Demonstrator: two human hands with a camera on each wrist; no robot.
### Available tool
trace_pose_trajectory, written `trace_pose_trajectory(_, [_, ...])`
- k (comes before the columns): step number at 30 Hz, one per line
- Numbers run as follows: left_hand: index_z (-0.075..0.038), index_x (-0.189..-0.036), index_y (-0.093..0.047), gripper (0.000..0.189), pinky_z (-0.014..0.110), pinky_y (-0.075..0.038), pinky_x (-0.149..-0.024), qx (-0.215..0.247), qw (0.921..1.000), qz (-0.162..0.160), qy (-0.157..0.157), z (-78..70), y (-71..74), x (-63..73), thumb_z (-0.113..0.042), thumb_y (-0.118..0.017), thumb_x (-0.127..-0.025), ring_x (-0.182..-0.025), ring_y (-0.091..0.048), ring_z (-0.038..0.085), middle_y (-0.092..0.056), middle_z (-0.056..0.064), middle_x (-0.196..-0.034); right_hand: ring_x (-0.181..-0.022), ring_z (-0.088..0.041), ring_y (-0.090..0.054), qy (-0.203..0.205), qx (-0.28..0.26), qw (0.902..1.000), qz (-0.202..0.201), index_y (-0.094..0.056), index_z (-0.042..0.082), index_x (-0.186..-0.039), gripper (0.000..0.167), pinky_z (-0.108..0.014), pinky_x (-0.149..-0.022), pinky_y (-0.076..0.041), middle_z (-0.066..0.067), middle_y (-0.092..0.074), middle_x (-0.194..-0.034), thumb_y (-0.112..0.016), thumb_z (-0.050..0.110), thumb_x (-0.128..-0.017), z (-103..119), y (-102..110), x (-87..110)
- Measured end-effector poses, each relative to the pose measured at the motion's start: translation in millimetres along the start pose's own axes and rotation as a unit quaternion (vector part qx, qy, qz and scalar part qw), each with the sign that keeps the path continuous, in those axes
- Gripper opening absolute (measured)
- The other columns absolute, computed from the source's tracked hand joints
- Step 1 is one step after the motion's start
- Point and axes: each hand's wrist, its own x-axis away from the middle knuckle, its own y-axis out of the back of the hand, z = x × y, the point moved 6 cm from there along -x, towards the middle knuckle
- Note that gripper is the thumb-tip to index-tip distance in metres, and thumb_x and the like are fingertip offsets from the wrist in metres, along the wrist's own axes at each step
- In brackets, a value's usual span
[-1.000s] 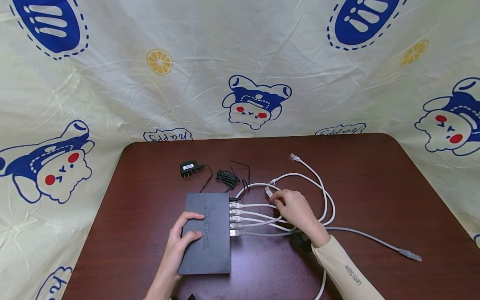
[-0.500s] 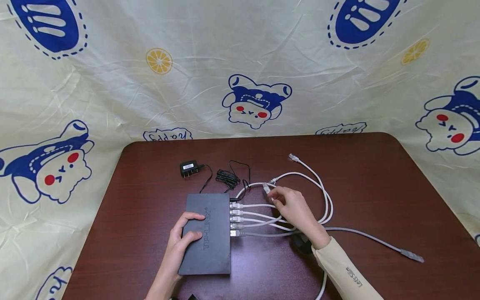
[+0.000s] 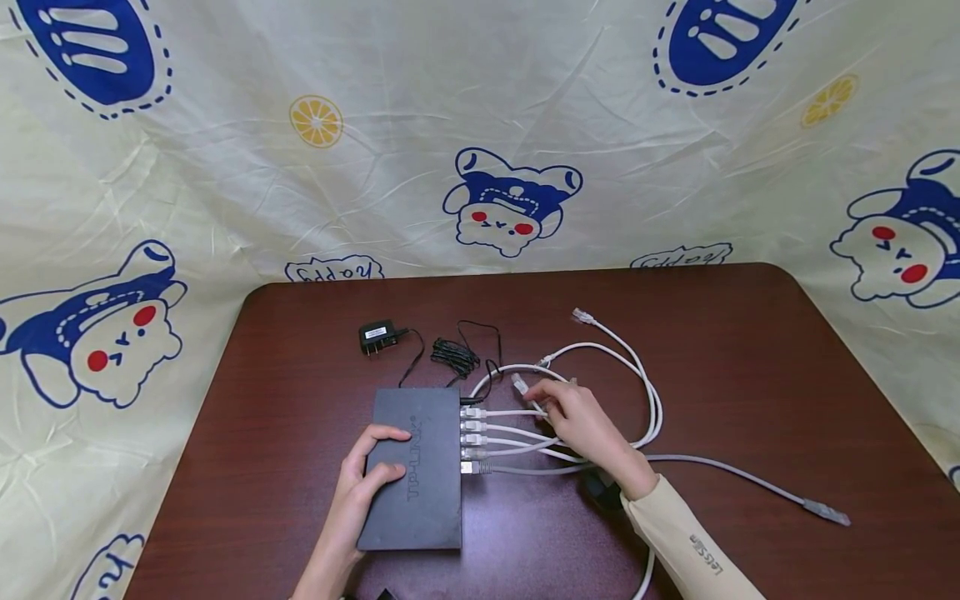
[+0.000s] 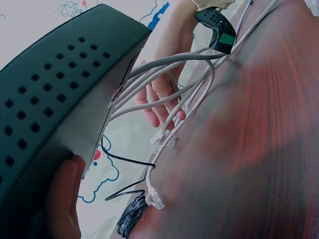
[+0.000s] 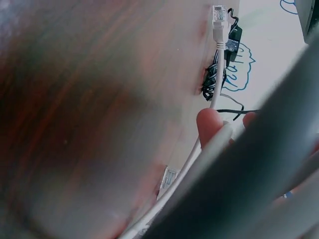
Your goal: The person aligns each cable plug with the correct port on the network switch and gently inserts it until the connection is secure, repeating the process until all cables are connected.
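Note:
My left hand [image 3: 358,483] grips the left side of a dark grey TP-LINK network switch [image 3: 420,521], thumb and a finger lying on its top. In the left wrist view the vented side of the switch [image 4: 60,74] is raised off the table. Several white Ethernet cables [image 3: 517,429] and a grey one [image 3: 525,470] are plugged into its right side. Right of the switch, my right hand [image 3: 588,425] pinches a white Ethernet cable just behind its clear plug [image 3: 519,383]. That plug [image 5: 219,22] points away from the fingertips in the right wrist view.
A black power adapter [image 3: 378,337] and its bundled cord [image 3: 454,357] lie behind the switch. Two loose white plugs, one farther back [image 3: 582,317] and one nearer [image 3: 544,362], lie behind the right hand. A grey cable end [image 3: 827,512] rests at the right.
My right hand has shifted slightly left, carrying the pinched plug closer to the switch. The loose white cables have slid a little left. The left hand and switch stay almost in place.

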Motion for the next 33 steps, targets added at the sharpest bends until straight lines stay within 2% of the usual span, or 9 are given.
trace_pose_trajectory(3, [-0.002, -0.113, -0.058, 0.035, 0.033, -0.042, -0.078, 0.004, 1.0, 0.001, 0.001, 0.6, 0.0, -0.1, 0.004, -0.054, -0.079, -0.104, -0.043, 0.028, -0.047, 0.012, -0.12, -0.067, -0.011, -0.05, -0.003, 0.004, 1.0, -0.002, -0.069, 0.005, -0.096, 0.03, -0.032, -0.064, -0.041, -0.005, -0.069, -0.092, -0.052, -0.015, -0.081, 0, 0, 0.6])
trace_pose_trajectory(10, [-0.002, -0.113, -0.057, 0.035, 0.033, -0.042, -0.079, 0.008, 1.0, 0.002, 0.005, 1.5, -0.5, -0.5, 0.005, -0.054, -0.079, -0.104, -0.043, 0.028, -0.047, 0.013, -0.121, -0.061, -0.008, -0.056, -0.021, -0.012, 0.9996, 0.014, -0.064, 0.006, -0.112, 0.042, -0.027, -0.061, -0.039, -0.004, -0.068, -0.084, -0.047, -0.015, -0.079, 0, 0, 1.0])
trace_pose_trajectory(15, [-0.001, -0.113, -0.058, 0.035, 0.033, -0.04, -0.083, 0.006, 1.0, -0.001, 0.008, 2.0, -0.9, -0.4, 0.004, -0.054, -0.079, -0.107, -0.042, 0.028, -0.048, 0.012, -0.122, -0.059, -0.007, -0.045, -0.005, -0.017, 0.9997, 0.014, -0.06, 0.004, -0.121, 0.051, -0.026, -0.057, -0.037, -0.008, -0.065, -0.087, -0.048, -0.017, -0.077, 1, 1, 1.0])
trace_pose_trajectory(19, [-0.002, -0.113, -0.058, 0.035, 0.034, -0.039, -0.084, 0.003, 1.0, -0.002, 0.007, 2.7, -1.0, -0.3, 0.004, -0.054, -0.079, -0.108, -0.042, 0.029, -0.048, 0.012, -0.122, -0.074, -0.015, -0.059, 0.001, -0.041, 0.999, 0.015, -0.056, 0.002, -0.126, 0.052, -0.027, -0.062, -0.041, -0.013, -0.067, -0.104, -0.048, -0.018, -0.079, 1, 2, 2.0])
trace_pose_trajectory(22, [-0.002, -0.113, -0.058, 0.035, 0.035, -0.038, -0.085, -0.002, 1.0, -0.003, 0.005, 3.2, -1.0, -0.3, 0.004, -0.054, -0.079, -0.108, -0.042, 0.029, -0.049, 0.011, -0.122, -0.084, -0.023, -0.064, -0.002, -0.064, 0.9978, 0.016, -0.053, 0.003, -0.129, 0.05, -0.028, -0.062, -0.042, -0.017, -0.067, -0.109, -0.05, -0.015, -0.083, 4, 3, 2.6])
trace_pose_trajectory(24, [-0.002, -0.113, -0.058, 0.035, 0.036, -0.037, -0.085, -0.003, 1.0, -0.002, 0.005, 3.5, -1.3, -0.5, 0.004, -0.054, -0.079, -0.109, -0.042, 0.029, -0.049, 0.011, -0.122, -0.085, -0.025, -0.065, -0.005, -0.074, 0.9972, 0.015, -0.053, 0.004, -0.131, 0.049, -0.027, -0.062, -0.041, -0.016, -0.067, -0.11, -0.052, -0.012, -0.085, 6, 4, 2.3])
trace_pose_trajectory(28, [-0.002, -0.113, -0.057, 0.034, 0.036, -0.04, -0.081, 0.006, 0.9999, 0.006, 0.006, 4.0, -2.5, -0.6, 0.004, -0.054, -0.08, -0.105, -0.043, 0.029, -0.048, 0.013, -0.121, -0.077, -0.023, -0.065, 0.005, -0.086, 0.9962, -0.009, -0.058, 0.003, -0.126, 0.046, -0.028, -0.063, -0.045, -0.015, -0.068, -0.107, -0.056, -0.012, -0.083, 9, 8, 1.4])
trace_pose_trajectory(33, [-0.002, -0.113, -0.057, 0.034, 0.035, -0.042, -0.078, 0.01, 0.9999, 0.01, 0.008, 4.4, -2.9, -0.4, 0.004, -0.054, -0.08, -0.104, -0.043, 0.029, -0.048, 0.014, -0.119, -0.072, -0.023, -0.065, 0.026, -0.105, 0.9933, -0.04, -0.057, 0.006, -0.127, 0.054, -0.029, -0.061, -0.046, -0.016, -0.067, -0.107, -0.061, -0.017, -0.078, 12, 11, 1.7])
